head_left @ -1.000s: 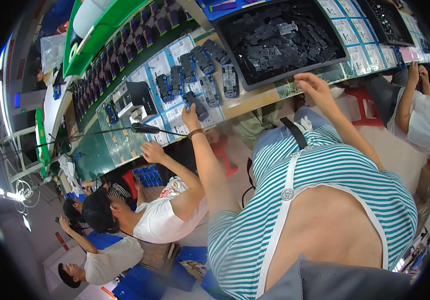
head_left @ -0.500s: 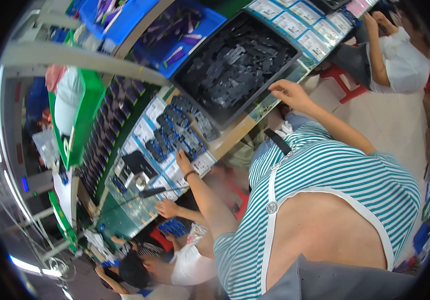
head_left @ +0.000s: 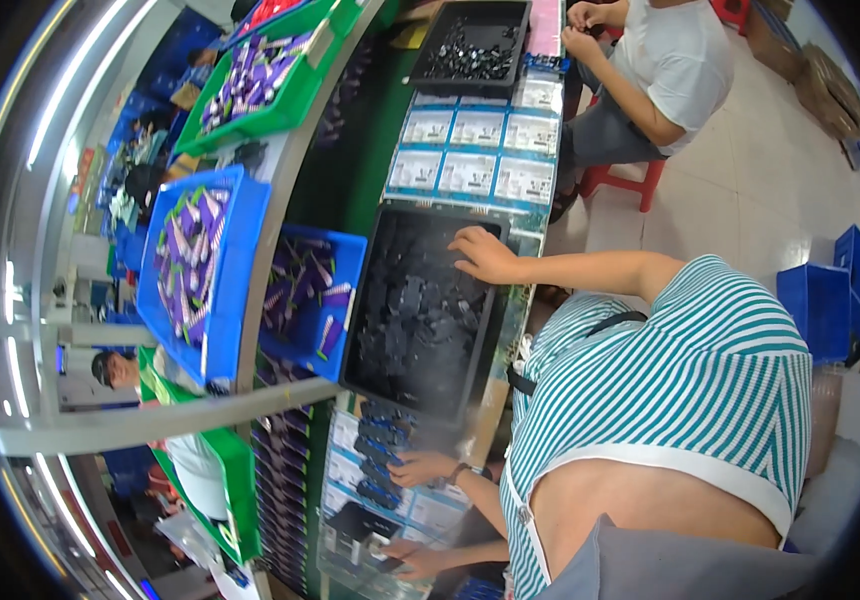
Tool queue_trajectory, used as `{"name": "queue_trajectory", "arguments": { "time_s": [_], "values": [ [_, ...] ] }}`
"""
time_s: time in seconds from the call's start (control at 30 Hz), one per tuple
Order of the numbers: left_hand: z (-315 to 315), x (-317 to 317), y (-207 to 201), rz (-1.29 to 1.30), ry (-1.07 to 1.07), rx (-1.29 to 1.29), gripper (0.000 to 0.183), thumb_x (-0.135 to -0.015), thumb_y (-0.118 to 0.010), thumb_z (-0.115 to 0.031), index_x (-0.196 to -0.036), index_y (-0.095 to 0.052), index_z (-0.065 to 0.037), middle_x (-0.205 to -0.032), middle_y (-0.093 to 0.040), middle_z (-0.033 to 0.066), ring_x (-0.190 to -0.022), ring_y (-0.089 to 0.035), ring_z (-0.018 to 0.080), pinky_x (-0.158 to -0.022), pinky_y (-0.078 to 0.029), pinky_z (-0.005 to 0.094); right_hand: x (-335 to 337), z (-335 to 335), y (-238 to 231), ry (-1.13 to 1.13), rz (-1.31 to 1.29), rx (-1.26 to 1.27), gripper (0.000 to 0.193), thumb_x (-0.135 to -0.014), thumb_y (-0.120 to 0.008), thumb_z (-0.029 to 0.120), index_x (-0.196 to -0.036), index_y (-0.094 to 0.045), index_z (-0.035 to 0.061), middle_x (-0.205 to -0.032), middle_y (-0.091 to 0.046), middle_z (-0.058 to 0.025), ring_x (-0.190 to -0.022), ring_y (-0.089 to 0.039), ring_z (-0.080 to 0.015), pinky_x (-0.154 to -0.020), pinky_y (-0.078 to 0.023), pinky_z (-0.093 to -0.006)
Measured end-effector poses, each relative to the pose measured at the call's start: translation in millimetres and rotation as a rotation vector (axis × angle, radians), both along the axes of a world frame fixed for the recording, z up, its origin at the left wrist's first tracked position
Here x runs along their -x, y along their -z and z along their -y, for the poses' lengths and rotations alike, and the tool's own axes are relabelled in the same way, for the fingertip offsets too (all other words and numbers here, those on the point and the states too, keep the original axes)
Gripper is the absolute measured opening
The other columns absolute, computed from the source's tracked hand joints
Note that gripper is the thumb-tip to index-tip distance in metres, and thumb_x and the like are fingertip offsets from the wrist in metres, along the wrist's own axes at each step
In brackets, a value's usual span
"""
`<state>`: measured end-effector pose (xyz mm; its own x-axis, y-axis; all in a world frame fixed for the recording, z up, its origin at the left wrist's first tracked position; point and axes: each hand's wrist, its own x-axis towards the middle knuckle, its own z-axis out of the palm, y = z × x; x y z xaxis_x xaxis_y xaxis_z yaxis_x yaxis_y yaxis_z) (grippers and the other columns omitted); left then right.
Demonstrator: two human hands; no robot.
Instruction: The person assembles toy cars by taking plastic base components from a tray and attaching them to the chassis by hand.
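Observation:
My right hand (head_left: 487, 256) is over the upper part of a large black tray (head_left: 357, 372) of flat dark plastic parts (head_left: 420, 305). Its fingers are apart and slightly bent, and I see nothing held in them. Lower down, my left hand (head_left: 426, 468), with a dark band at its wrist, reaches to rows of dark plastic pieces with blue parts (head_left: 380, 458). The fingers of that hand stretch toward these pieces, and their tips seem to touch them. Under the pieces lie white printed sheets with blue borders (head_left: 434, 513).
A co-worker's hand (head_left: 417, 557) is close below my left hand, beside a black box (head_left: 357, 528). Beyond my tray, blue bins (head_left: 267, 215) hold purple pieces. Farther along the bench stands another black tray (head_left: 520, 50); a co-worker in white (head_left: 685, 60) sits there.
The view has swung toward the far end of the bench. My right hand has moved from beside the tray's near edge to over its dark parts. My left hand stays by the dark-and-blue pieces.

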<state>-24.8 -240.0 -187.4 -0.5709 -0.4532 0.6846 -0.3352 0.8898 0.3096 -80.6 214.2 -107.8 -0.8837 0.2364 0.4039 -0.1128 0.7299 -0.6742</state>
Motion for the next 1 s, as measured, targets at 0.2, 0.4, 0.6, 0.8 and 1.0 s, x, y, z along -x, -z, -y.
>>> {"name": "queue_trajectory", "arguments": {
  "time_s": [0.2,0.4,0.6,0.8,1.0],
  "values": [
    [-113.8,15.7,-34.0,0.337,0.353,-0.058,0.046,-0.102,-0.043,-0.032,-0.135,-0.045,0.0,-0.138,-0.038,0.0257,-0.121,-0.046,0.0433,-0.1,-0.042,0.0485,48.5,-11.7,44.9,0.125,0.003,-0.213,0.056,-0.089,-0.06,0.036,-0.133,-0.048,0.0037,-0.137,-0.044,-0.0209,-0.132,-0.036,-0.0386,-0.111,-0.025,-0.0535],
    [-110.5,15.0,-31.1,0.351,0.32,-0.088,0.044,-0.102,-0.043,-0.029,-0.132,-0.046,0.003,-0.137,-0.039,0.0263,-0.122,-0.045,0.0436,-0.102,-0.04,0.0499,47.7,-11.7,37.1,0.111,0.062,-0.252,0.052,-0.094,-0.054,0.037,-0.132,-0.049,0.0023,-0.142,-0.042,-0.0165,-0.136,-0.032,-0.0333,-0.114,-0.022,-0.051],
    [-124.2,19.6,-45.1,0.479,0.684,-0.058,0.035,-0.1,-0.044,-0.023,-0.117,-0.056,0.005,-0.125,-0.052,0.0237,-0.115,-0.051,0.0387,-0.098,-0.042,0.045,48.2,-13.3,31.2,0.127,0.062,-0.262,0.046,-0.091,-0.058,0.034,-0.123,-0.057,0.0011,-0.142,-0.043,-0.0149,-0.136,-0.033,-0.032,-0.114,-0.024,-0.0496],
    [-133.8,12.8,-56.8,0.494,0.669,-0.022,0.038,-0.1,-0.042,-0.023,-0.105,-0.061,0.009,-0.121,-0.055,0.0256,-0.109,-0.054,0.0401,-0.094,-0.044,0.0446,42.6,-14.8,22.0,0.086,0.074,-0.26,0.036,-0.085,-0.066,0.024,-0.113,-0.062,0.0008,-0.142,-0.042,-0.0147,-0.135,-0.032,-0.033,-0.112,-0.025,-0.0494],
    [-141.2,12.9,-59.2,0.499,0.67,-0.022,0.037,-0.099,-0.043,-0.022,-0.104,-0.061,0.01,-0.12,-0.056,0.0258,-0.108,-0.054,0.0405,-0.093,-0.044,0.0452,43.4,-19.1,29.1,0.106,0.049,-0.231,0.033,-0.085,-0.066,0.023,-0.109,-0.065,0.0012,-0.142,-0.042,-0.0147,-0.135,-0.033,-0.0328,-0.112,-0.026,-0.0495]
  ]
}}
